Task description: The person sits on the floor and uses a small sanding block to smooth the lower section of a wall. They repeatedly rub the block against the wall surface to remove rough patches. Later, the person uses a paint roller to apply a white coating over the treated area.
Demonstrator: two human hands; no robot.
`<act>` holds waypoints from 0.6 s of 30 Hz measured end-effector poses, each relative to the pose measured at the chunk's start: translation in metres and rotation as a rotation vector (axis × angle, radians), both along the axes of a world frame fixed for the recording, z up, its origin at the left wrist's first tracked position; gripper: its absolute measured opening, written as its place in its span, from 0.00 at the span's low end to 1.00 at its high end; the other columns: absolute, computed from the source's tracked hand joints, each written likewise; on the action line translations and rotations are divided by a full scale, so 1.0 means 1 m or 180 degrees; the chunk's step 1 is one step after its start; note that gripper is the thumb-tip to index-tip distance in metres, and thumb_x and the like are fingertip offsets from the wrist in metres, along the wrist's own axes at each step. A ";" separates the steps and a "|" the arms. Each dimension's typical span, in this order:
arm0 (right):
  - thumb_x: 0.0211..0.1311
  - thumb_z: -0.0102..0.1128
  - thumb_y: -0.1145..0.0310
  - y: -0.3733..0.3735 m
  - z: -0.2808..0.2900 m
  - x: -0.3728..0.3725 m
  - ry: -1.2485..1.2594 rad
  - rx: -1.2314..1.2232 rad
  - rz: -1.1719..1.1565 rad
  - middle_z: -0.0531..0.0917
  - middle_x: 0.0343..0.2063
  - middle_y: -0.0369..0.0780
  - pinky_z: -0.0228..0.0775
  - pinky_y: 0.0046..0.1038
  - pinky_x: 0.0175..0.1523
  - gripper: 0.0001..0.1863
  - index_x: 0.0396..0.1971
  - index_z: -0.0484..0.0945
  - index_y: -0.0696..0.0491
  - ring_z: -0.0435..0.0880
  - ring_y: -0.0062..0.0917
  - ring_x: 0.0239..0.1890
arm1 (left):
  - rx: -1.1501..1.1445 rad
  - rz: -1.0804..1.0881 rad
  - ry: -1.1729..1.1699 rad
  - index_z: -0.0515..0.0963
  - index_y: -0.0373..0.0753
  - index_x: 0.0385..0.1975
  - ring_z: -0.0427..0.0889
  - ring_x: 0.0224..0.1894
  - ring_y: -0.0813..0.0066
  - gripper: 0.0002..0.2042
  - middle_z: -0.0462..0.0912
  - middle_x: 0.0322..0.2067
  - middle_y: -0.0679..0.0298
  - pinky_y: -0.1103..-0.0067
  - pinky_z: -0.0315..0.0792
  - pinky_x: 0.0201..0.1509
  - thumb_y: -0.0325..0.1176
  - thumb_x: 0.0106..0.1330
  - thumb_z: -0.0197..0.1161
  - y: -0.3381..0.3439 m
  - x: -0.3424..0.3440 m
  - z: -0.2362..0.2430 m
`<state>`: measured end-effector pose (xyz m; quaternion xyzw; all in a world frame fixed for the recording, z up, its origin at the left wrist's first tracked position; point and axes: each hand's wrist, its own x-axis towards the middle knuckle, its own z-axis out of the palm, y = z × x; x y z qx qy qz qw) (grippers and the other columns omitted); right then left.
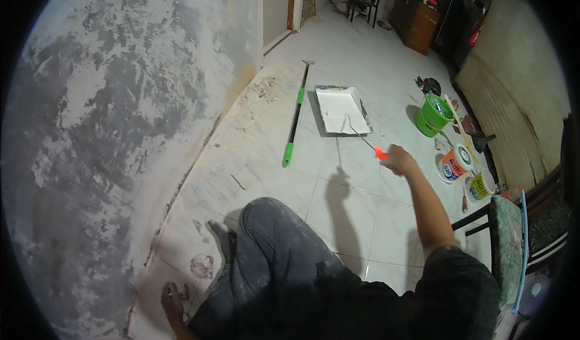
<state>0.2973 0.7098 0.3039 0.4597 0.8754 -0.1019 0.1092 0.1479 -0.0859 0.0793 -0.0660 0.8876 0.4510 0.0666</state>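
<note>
My right hand is closed around the orange handle of a paint roller, arm stretched forward. The roller's bent metal rod reaches into a paint tray of white paint; its roller head blends into the white and is hard to make out. Dark smears mark the tray's rim. Low at the left, beside the wall's foot, my left hand rests by the floor, its fingers apart and holding nothing that I can see. Left of the tray lies a long green and black pole with a flat head at its far end.
A patchy grey and white wall runs along the left, with dust and flakes at its base. Along the right stand a green bucket, two paint tubs and a chair. Farther back is a wooden cabinet.
</note>
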 end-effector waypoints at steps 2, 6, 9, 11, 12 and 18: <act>0.52 0.69 0.61 0.007 -0.004 -0.007 0.0031 -0.0018 -0.0005 0.84 0.19 0.49 0.79 0.34 0.24 0.19 0.29 0.79 0.65 0.85 0.33 0.18 | -0.0098 -0.0025 0.0203 0.78 0.31 0.49 0.85 0.38 0.63 0.18 0.84 0.39 0.51 0.72 0.78 0.41 0.42 0.75 0.55 0.012 -0.004 0.004; 0.52 0.68 0.60 -0.033 0.041 -0.009 -0.0125 -0.0308 -0.0062 0.84 0.19 0.50 0.79 0.35 0.24 0.19 0.28 0.79 0.64 0.85 0.32 0.17 | -0.0322 -0.0464 0.0076 0.78 0.31 0.49 0.85 0.38 0.62 0.19 0.84 0.39 0.50 0.71 0.78 0.40 0.43 0.74 0.56 0.006 0.013 0.020; 0.51 0.68 0.57 -0.020 0.029 -0.023 -0.0105 -0.0003 0.0233 0.84 0.18 0.48 0.78 0.38 0.25 0.19 0.24 0.80 0.62 0.84 0.35 0.16 | -0.0058 -0.0181 -0.0077 0.78 0.31 0.48 0.85 0.38 0.61 0.19 0.84 0.37 0.50 0.69 0.78 0.42 0.43 0.73 0.57 0.018 0.014 0.033; 0.51 0.68 0.56 0.021 -0.008 -0.057 -0.0225 0.0088 0.0331 0.85 0.19 0.49 0.79 0.40 0.27 0.20 0.25 0.81 0.62 0.84 0.40 0.18 | 0.0132 -0.0048 0.0211 0.77 0.31 0.49 0.85 0.38 0.60 0.21 0.85 0.36 0.50 0.68 0.78 0.44 0.45 0.72 0.58 0.016 0.007 0.025; 0.55 0.65 0.52 0.038 -0.044 -0.047 0.0572 0.0803 0.0739 0.85 0.22 0.50 0.79 0.41 0.34 0.23 0.32 0.80 0.62 0.85 0.44 0.24 | -0.0242 -0.0166 0.0091 0.78 0.32 0.49 0.86 0.39 0.57 0.22 0.85 0.37 0.49 0.67 0.78 0.46 0.48 0.71 0.58 0.003 0.005 0.021; 0.57 0.69 0.56 0.018 -0.158 0.057 0.1580 -0.0497 -0.0622 0.75 0.09 0.47 0.71 0.38 0.18 0.22 0.22 0.71 0.59 0.80 0.35 0.13 | -0.0481 -0.0008 -0.0333 0.82 0.39 0.49 0.86 0.45 0.60 0.24 0.85 0.45 0.52 0.69 0.77 0.53 0.54 0.68 0.60 0.008 0.033 0.010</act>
